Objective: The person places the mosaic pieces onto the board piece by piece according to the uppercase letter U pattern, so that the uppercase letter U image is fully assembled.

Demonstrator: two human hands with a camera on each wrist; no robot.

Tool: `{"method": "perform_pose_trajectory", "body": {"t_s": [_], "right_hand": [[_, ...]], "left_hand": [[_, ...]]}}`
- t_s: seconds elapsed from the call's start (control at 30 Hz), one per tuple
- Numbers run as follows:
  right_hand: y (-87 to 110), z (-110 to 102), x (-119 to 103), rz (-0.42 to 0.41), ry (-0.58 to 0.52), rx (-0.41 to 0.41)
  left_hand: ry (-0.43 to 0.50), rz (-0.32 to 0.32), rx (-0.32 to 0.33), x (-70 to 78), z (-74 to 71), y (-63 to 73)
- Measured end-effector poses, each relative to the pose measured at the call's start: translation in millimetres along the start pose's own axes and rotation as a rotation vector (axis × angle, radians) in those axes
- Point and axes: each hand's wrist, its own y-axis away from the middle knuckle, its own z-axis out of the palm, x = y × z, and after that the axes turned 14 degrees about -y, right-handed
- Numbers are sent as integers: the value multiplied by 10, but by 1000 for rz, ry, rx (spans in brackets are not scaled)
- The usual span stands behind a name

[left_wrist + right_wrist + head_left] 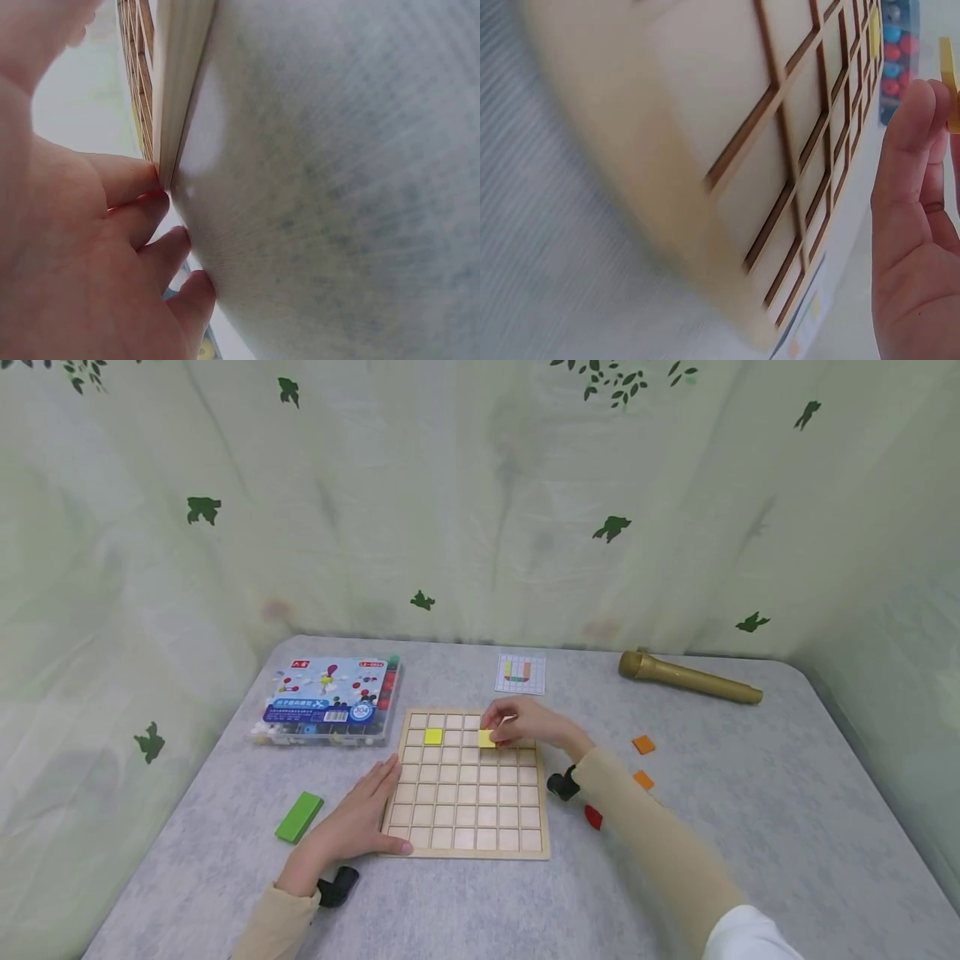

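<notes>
A wooden grid board (467,794) lies flat on the table, its many square cells framed by a pale rim. Between thumb and fingers my right hand (525,722) pinches a yellow square tile (487,739), held over the upper right cells; the right wrist view shows the same tile (948,64) edge-on at the fingertips. Another yellow tile (433,737) sits in a cell at the upper left. My left hand (352,818) rests along the board's left edge, fingers extended and thumb at the lower rim. In the left wrist view, its fingertips touch the board's side (176,90).
Behind the board lies a pattern card (521,674) with a coloured U. A clear parts box (326,702) is at back left, a green block (299,817) at left. To the right are orange tiles (643,744), a red piece (593,817) and a gold microphone-shaped object (690,678).
</notes>
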Motion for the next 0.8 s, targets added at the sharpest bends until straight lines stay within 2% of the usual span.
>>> {"method": "perform_pose_trajectory", "body": {"t_s": [0.17,0.43,0.8], "right_hand": [[-194,190,-9,-17,1,-17],[-470,475,-15,-7,49,34],[-597,734,-31,44,114,88]], "left_hand": [[-1,-7,-5,-2,16,-9],[-1,-21,-16,-8,24,-10],[2,-5,-7,-3,9,-10]]}}
